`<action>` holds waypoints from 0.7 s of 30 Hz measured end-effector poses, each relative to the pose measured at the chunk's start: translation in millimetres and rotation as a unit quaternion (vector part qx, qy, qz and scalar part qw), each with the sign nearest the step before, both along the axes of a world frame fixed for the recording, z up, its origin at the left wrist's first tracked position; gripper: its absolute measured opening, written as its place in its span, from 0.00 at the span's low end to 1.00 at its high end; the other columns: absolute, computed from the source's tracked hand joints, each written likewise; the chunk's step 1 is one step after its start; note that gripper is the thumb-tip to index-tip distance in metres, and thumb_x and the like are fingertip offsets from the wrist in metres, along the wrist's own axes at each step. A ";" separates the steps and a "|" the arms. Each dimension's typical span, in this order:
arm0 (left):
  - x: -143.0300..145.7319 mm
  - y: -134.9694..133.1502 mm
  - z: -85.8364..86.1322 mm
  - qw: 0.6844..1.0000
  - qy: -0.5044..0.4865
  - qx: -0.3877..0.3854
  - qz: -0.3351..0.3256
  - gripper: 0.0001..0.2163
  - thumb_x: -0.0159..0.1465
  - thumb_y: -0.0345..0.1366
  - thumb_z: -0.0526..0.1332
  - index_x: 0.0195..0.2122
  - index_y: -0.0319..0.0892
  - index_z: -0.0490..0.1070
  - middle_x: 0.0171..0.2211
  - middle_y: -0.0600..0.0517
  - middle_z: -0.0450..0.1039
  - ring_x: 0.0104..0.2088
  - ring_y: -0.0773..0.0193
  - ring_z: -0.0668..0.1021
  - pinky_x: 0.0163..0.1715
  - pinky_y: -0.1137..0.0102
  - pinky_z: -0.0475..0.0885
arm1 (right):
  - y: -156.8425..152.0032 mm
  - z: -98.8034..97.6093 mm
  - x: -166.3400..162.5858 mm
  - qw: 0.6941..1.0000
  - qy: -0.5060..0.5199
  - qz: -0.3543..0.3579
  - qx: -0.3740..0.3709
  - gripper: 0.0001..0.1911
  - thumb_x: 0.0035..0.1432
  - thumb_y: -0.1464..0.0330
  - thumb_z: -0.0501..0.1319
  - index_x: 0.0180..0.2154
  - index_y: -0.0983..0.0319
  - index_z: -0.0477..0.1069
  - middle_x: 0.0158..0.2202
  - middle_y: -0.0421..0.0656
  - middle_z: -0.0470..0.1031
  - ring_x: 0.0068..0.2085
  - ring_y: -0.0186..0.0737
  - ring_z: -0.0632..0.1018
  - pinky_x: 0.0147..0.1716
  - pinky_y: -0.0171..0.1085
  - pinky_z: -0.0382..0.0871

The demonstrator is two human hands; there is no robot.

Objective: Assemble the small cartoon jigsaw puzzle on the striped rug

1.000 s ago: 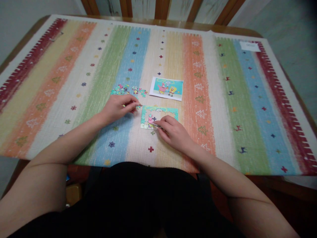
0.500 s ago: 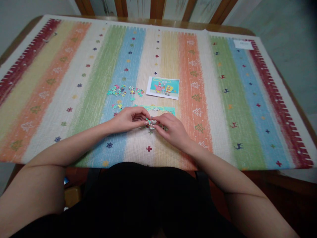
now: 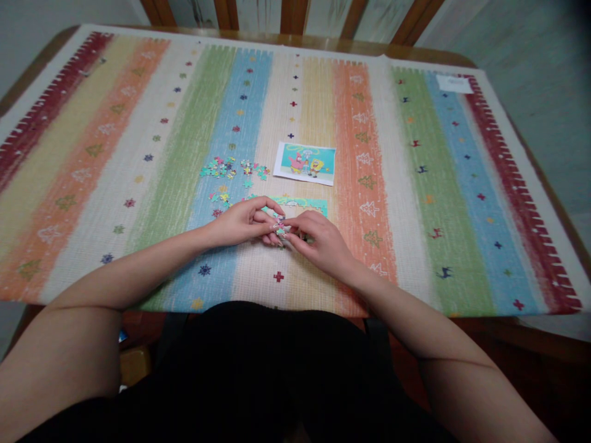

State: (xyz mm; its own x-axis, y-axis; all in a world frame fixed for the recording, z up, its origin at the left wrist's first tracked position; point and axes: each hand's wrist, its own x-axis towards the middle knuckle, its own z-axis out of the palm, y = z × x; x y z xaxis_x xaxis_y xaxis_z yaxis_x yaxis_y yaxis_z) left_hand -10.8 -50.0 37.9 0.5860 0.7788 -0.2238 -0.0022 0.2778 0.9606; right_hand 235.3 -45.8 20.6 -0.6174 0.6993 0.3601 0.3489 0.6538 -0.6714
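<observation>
A small, partly built jigsaw puzzle (image 3: 302,204) lies on the striped mat, its top edge showing above my hands. My left hand (image 3: 247,223) and my right hand (image 3: 318,241) meet over its lower left corner, fingertips pinched together around a tiny puzzle piece (image 3: 280,229). Both hands cover most of the puzzle. A heap of loose pieces (image 3: 233,168) lies just beyond my left hand. The reference picture (image 3: 305,163) with cartoon figures sits behind the puzzle.
A colourful striped mat (image 3: 415,184) covers the wooden table. A white label (image 3: 454,83) lies at the far right corner. Wooden chair slats (image 3: 295,15) stand behind the table. A few stray pieces (image 3: 219,198) lie left of the puzzle.
My left hand moved from the loose pieces to the puzzle's lower left, joining my right hand. The fingertips now pinch together over one spot. The view shifted slightly.
</observation>
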 end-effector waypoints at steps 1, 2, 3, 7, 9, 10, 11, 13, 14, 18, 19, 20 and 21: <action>0.7 -0.4 -0.1 1.000 0.004 0.003 0.005 0.17 0.69 0.41 0.70 0.53 0.41 0.66 0.37 0.48 0.86 0.37 0.62 0.88 0.40 0.70 0.83 | 0.1 -0.2 -0.2 1.000 0.000 -0.002 0.000 0.11 0.74 0.62 0.63 0.51 0.59 0.80 0.38 0.45 0.80 0.40 0.45 0.78 0.44 0.44 0.70; 1.5 -1.0 -0.3 1.000 0.007 0.007 0.010 0.17 0.69 0.40 0.70 0.52 0.41 0.67 0.37 0.48 0.86 0.37 0.62 0.88 0.40 0.70 0.83 | 0.2 -0.4 -0.3 1.000 -0.001 -0.005 0.000 0.11 0.74 0.61 0.64 0.50 0.59 0.80 0.38 0.45 0.80 0.40 0.45 0.78 0.44 0.44 0.70; 2.2 -1.8 -0.6 1.000 0.009 0.010 0.013 0.16 0.70 0.40 0.69 0.52 0.41 0.67 0.37 0.48 0.86 0.37 0.63 0.88 0.40 0.70 0.83 | 0.3 -0.5 -0.4 1.000 -0.001 -0.008 0.001 0.11 0.73 0.61 0.64 0.50 0.59 0.80 0.38 0.45 0.80 0.40 0.46 0.78 0.44 0.45 0.70; 4.0 -4.6 -2.4 1.000 0.007 0.020 0.013 0.15 0.71 0.39 0.67 0.54 0.41 0.66 0.37 0.47 0.86 0.38 0.63 0.88 0.41 0.71 0.83 | 0.8 -0.8 -0.1 1.000 0.006 -0.022 0.007 0.09 0.72 0.62 0.65 0.47 0.58 0.81 0.38 0.45 0.80 0.41 0.46 0.78 0.44 0.45 0.70; 4.1 -5.1 -3.4 1.000 0.008 0.022 0.013 0.16 0.71 0.39 0.67 0.54 0.42 0.65 0.36 0.47 0.86 0.37 0.63 0.88 0.40 0.71 0.83 | 0.9 -0.5 0.2 0.999 0.015 -0.030 0.008 0.07 0.72 0.63 0.65 0.45 0.57 0.82 0.38 0.44 0.80 0.40 0.45 0.78 0.43 0.44 0.70; 4.1 -5.1 -4.0 1.000 0.009 0.023 0.012 0.16 0.71 0.39 0.67 0.55 0.42 0.65 0.36 0.47 0.86 0.37 0.63 0.88 0.40 0.71 0.83 | 0.9 -0.2 0.2 0.999 0.021 -0.033 0.008 0.07 0.72 0.63 0.65 0.44 0.57 0.82 0.38 0.44 0.80 0.40 0.44 0.78 0.43 0.44 0.70; 4.2 -5.3 -4.6 1.000 0.009 0.023 0.012 0.16 0.72 0.40 0.67 0.55 0.42 0.65 0.36 0.47 0.86 0.37 0.63 0.88 0.40 0.71 0.83 | 0.7 0.2 0.1 0.999 0.026 -0.035 0.007 0.07 0.72 0.64 0.66 0.44 0.57 0.82 0.38 0.44 0.80 0.40 0.44 0.78 0.43 0.44 0.71; 4.5 -6.0 -5.5 1.000 0.011 0.027 0.006 0.16 0.72 0.40 0.66 0.55 0.42 0.65 0.36 0.47 0.86 0.38 0.62 0.88 0.40 0.70 0.83 | 0.5 1.7 -0.3 0.999 0.035 -0.037 -0.003 0.07 0.72 0.64 0.66 0.43 0.57 0.82 0.37 0.44 0.80 0.40 0.44 0.78 0.42 0.44 0.71; 4.6 -6.5 -5.7 0.999 0.014 0.030 0.002 0.16 0.73 0.41 0.65 0.55 0.42 0.65 0.37 0.47 0.86 0.38 0.62 0.88 0.41 0.70 0.83 | 0.7 2.9 -0.4 0.999 0.037 -0.037 -0.014 0.06 0.72 0.63 0.66 0.43 0.57 0.82 0.36 0.44 0.80 0.40 0.44 0.78 0.42 0.43 0.71; 0.7 -7.2 -5.0 0.988 0.093 0.121 -0.011 0.14 0.75 0.41 0.60 0.58 0.42 0.65 0.40 0.47 0.86 0.39 0.62 0.88 0.40 0.69 0.81 | 7.3 10.3 2.5 0.996 0.014 -0.047 -0.074 0.07 0.71 0.64 0.66 0.39 0.56 0.81 0.37 0.43 0.82 0.42 0.44 0.80 0.45 0.44 0.72; -2.1 -6.2 -4.8 0.973 0.144 0.180 -0.006 0.14 0.75 0.41 0.59 0.59 0.42 0.66 0.40 0.48 0.85 0.38 0.62 0.87 0.40 0.68 0.80 | 10.8 12.4 4.1 0.995 0.001 -0.056 -0.083 0.07 0.71 0.65 0.66 0.38 0.57 0.81 0.38 0.43 0.83 0.43 0.45 0.80 0.46 0.45 0.72; -5.7 -4.5 -4.9 0.946 0.203 0.253 0.001 0.14 0.76 0.40 0.59 0.59 0.42 0.68 0.39 0.48 0.85 0.37 0.62 0.86 0.40 0.68 0.79 | 15.0 14.3 5.7 0.994 -0.013 -0.067 -0.089 0.07 0.71 0.65 0.66 0.38 0.57 0.81 0.38 0.44 0.83 0.43 0.46 0.81 0.46 0.45 0.72; -9.8 -2.2 -5.4 0.907 0.260 0.332 0.009 0.13 0.76 0.38 0.58 0.59 0.42 0.70 0.39 0.48 0.84 0.38 0.62 0.84 0.41 0.67 0.77 | 19.6 16.0 7.0 0.992 -0.027 -0.079 -0.095 0.07 0.70 0.65 0.66 0.38 0.57 0.82 0.39 0.44 0.84 0.43 0.46 0.81 0.46 0.45 0.73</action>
State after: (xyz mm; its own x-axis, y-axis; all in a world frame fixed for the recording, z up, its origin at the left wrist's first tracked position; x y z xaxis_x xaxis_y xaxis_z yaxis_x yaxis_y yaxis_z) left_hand -20.6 -52.2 32.6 0.5214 0.8516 0.0544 0.5006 -0.3569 0.7887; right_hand 242.3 -26.2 36.6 -0.5101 0.8407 0.1818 0.4758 0.4519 -0.7546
